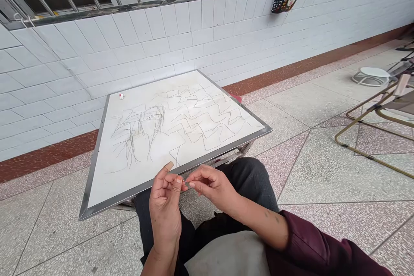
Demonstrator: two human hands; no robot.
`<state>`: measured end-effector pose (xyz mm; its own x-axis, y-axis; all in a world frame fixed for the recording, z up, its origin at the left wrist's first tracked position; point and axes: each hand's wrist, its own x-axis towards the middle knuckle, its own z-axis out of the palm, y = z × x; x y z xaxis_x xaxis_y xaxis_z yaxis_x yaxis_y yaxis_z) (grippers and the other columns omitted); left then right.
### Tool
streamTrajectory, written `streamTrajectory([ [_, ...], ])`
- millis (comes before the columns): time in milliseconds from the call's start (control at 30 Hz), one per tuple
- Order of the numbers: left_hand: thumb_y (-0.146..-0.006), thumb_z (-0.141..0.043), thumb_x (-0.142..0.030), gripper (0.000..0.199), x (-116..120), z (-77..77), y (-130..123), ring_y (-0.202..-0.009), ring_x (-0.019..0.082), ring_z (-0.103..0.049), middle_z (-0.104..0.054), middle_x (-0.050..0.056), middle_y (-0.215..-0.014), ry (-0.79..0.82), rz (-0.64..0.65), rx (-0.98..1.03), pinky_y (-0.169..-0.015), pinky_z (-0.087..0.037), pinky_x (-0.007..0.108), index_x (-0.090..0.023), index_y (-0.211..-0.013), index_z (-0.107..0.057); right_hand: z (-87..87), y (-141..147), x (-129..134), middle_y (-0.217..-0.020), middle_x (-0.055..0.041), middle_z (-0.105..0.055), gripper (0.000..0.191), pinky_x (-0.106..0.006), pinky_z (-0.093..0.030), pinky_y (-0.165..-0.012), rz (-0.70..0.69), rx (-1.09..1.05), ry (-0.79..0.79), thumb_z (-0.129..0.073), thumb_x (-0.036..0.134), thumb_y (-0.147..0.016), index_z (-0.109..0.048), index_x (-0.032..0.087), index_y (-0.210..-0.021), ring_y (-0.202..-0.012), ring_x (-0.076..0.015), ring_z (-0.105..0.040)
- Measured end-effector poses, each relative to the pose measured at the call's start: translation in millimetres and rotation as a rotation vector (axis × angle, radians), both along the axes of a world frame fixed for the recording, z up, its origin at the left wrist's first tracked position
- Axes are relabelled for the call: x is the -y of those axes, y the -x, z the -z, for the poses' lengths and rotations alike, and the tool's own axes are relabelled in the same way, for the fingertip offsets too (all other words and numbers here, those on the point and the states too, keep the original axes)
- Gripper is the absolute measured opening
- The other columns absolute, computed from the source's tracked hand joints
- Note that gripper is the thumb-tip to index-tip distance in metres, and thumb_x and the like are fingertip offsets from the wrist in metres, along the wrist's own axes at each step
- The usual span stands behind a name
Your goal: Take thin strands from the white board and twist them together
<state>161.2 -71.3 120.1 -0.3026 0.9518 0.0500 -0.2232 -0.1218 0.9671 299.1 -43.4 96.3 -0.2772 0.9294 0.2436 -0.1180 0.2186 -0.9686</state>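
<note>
My left hand [167, 198] and my right hand [215, 185] meet in front of the table's near edge, over my lap. Both are closed in a pinch, thumb against finger, on a small thin wire-like piece [186, 182] between them; its exact kind is too small to make out. A tan wrap [170, 165] covers one fingertip of the left hand. Just beyond the hands, the white tabletop [106, 189] bears several thin dark strands: zigzag strands [203, 136] spread at the right and a tangled bunch [131, 142] at the left.
A grey metal rim [145, 184] edges the table, which stands by a white tiled wall [142, 56]. A small red-and-white object [121, 95] lies at its far left corner. To the right are a folding chair [371, 155] and a round white stool [371, 75].
</note>
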Motion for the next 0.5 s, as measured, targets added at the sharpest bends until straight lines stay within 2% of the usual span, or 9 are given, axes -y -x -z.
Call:
streamTrajectory([
  [67,-0.081,-0.074,-0.034,0.044,1.3,0.2,-0.5,-0.071,0.011,-0.059,-0.063,-0.002,-0.081,0.010,0.057,-0.008,-0.075,-0.051,0.024,-0.025,-0.123,-0.063,-1.7,-0.8,0.1,-0.081,-0.0006,-0.060,0.010,-0.022,-0.049,-0.055,0.013,0.008,-0.010,-0.067,0.030,-0.087,-0.072,0.022,-0.090,-0.063,-0.0100,-0.056],
  [133,-0.080,-0.075,-0.032,0.044,1.9,1.0,-1.0,-0.073,0.011,-0.060,-0.062,-0.003,-0.078,0.006,0.062,-0.014,-0.078,-0.051,0.025,-0.025,-0.122,-0.064,-2.4,-1.6,-0.2,-0.080,-0.0005,-0.061,0.009,-0.022,-0.049,-0.057,0.015,0.036,-0.035,-0.068,0.029,-0.087,-0.072,0.023,-0.091,-0.065,-0.0105,-0.057],
  [267,-0.079,-0.076,-0.030,0.042,1.1,0.7,-1.0,-0.071,0.010,-0.060,-0.058,-0.005,-0.072,-0.011,-0.031,-0.015,-0.078,-0.051,0.023,-0.025,-0.120,-0.066,-0.3,-1.8,-0.7,-0.083,-0.0005,-0.063,0.011,-0.023,-0.050,-0.057,-0.006,0.065,-0.063,-0.069,0.029,-0.086,-0.072,0.024,-0.094,-0.062,-0.0096,-0.058],
  [500,-0.079,-0.075,-0.031,0.041,3.2,-2.9,-1.3,-0.075,0.011,-0.061,-0.060,-0.004,-0.076,-0.018,-0.128,-0.037,-0.076,-0.053,0.023,-0.025,-0.119,-0.067,-0.1,-2.7,0.9,-0.079,-0.0015,-0.063,0.012,-0.023,-0.046,-0.057,0.045,0.135,-0.103,-0.067,0.032,-0.087,-0.071,0.022,-0.091,-0.064,-0.0113,-0.056],
])
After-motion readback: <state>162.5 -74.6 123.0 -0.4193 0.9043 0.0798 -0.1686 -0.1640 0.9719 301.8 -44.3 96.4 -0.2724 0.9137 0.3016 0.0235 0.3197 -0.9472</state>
